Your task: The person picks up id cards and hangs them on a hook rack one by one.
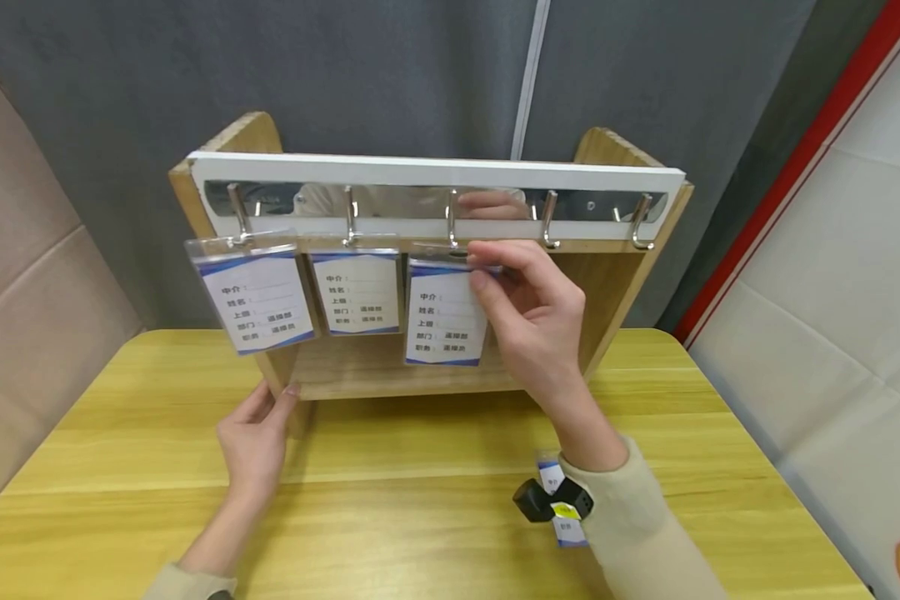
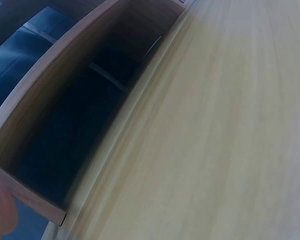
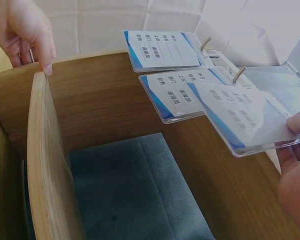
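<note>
My right hand [image 1: 536, 321] pinches the top right corner of a clear card holder [image 1: 444, 325] between thumb and fingers. Its top edge is right at the middle hook [image 1: 451, 218], and the fingers partly hide it. Two similar card holders hang to the left, one [image 1: 356, 292] on the second hook and another [image 1: 257, 296] on the leftmost. Low on the left, my left hand [image 1: 255, 446] grips the side panel of the wooden rack [image 1: 412, 385], thumb by the shelf's front edge. In the right wrist view, the pinched card [image 3: 242, 117] is tilted in front of the other two.
Two more metal hooks, including the rightmost [image 1: 642, 221], line the white rail [image 1: 435, 167]. Another card holder [image 1: 570, 532] lies on the wooden table [image 1: 405, 517], partly covered by the black wrist device [image 1: 534, 500]. Grey fabric [image 1: 390, 75] stands behind the rack.
</note>
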Demonstrator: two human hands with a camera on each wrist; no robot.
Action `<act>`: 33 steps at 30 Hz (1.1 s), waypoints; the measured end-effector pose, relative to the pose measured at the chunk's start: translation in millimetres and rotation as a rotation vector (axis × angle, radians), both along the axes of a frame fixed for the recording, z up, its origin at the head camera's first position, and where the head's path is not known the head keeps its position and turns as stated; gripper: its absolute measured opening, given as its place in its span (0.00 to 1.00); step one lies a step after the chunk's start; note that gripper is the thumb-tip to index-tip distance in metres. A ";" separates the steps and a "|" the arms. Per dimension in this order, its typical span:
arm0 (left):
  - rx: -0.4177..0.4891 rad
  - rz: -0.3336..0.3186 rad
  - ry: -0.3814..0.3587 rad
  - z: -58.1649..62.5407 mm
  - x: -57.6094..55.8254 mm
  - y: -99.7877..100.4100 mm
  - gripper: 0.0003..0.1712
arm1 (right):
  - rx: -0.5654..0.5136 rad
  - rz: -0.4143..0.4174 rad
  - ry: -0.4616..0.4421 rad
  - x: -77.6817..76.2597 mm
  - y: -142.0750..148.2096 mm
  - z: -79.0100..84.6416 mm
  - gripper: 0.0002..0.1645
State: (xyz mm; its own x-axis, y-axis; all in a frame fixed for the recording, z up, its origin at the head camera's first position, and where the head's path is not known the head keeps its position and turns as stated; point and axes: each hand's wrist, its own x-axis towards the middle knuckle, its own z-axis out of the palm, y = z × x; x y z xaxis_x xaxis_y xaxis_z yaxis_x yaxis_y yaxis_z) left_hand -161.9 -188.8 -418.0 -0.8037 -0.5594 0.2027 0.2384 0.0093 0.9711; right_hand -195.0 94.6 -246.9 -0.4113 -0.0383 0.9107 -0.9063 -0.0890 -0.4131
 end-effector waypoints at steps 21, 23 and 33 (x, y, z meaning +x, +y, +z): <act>-0.006 -0.002 -0.001 -1.4 -0.5 -0.5 0.21 | 0.116 -0.178 0.042 0.9 -0.8 4.6 0.16; -0.006 -0.003 -0.001 -2.1 -0.9 -0.8 0.21 | 0.111 -0.171 0.034 0.2 -1.1 3.7 0.16; 0.001 -0.001 0.002 -2.2 -1.1 -1.6 0.21 | 0.105 -0.180 -0.010 -3.0 -2.1 1.6 0.16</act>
State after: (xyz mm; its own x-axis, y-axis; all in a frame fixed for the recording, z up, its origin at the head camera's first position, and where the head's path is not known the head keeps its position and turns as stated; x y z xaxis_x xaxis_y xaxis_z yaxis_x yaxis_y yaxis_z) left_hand -163.0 -190.4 -420.2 -0.8042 -0.5585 0.2034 0.2401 0.0078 0.9707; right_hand -198.1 92.5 -245.3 -0.4295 -0.0580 0.9012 -0.8993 0.1186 -0.4210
